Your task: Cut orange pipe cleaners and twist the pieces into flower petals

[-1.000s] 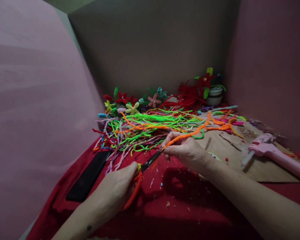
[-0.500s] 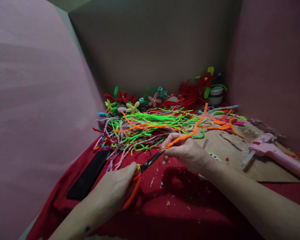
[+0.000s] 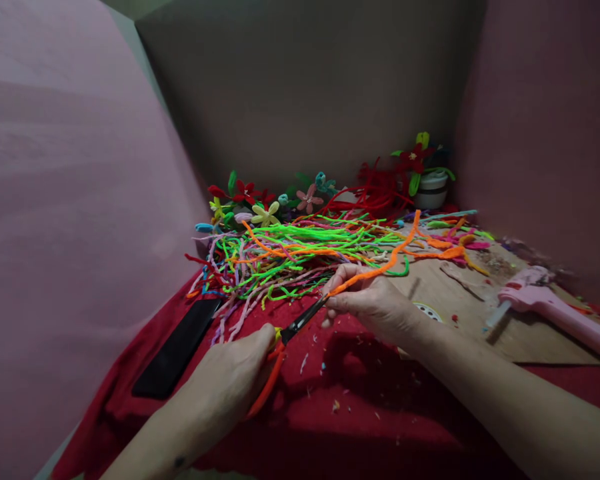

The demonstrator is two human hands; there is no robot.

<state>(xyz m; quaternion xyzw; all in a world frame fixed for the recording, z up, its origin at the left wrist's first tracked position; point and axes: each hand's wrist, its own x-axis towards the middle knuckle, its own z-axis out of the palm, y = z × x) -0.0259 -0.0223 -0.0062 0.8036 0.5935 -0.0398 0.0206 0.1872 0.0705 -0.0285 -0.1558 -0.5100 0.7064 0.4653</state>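
My left hand [image 3: 243, 367] is closed round the orange and yellow handles of a pair of scissors [image 3: 300, 325], whose dark blades point up and to the right. Between the thumb and fingers of my right hand [image 3: 363, 293] is pinched an orange pipe cleaner [image 3: 380, 269]. Its near end meets the tips of the blades, and its far end bends upward over the cardboard. Whether the blades are closed on the fibre I cannot tell. Just beyond my hands lies a loose heap of green, pink and orange pipe cleaners [image 3: 300, 243].
A black phone-like slab [image 3: 177, 350] lies at left on the red cloth [image 3: 340, 433]. On the right, a pink glue gun [image 3: 545, 300] rests on cardboard [image 3: 475, 333]. Behind stand fuzzy flowers [image 3: 265, 215] and a small white pot [image 3: 431, 192]. Pinkish panels rise on both sides.
The far end of the orange pipe cleaner has shifted slightly right and down. Both hands and the scissors stay almost where they were.
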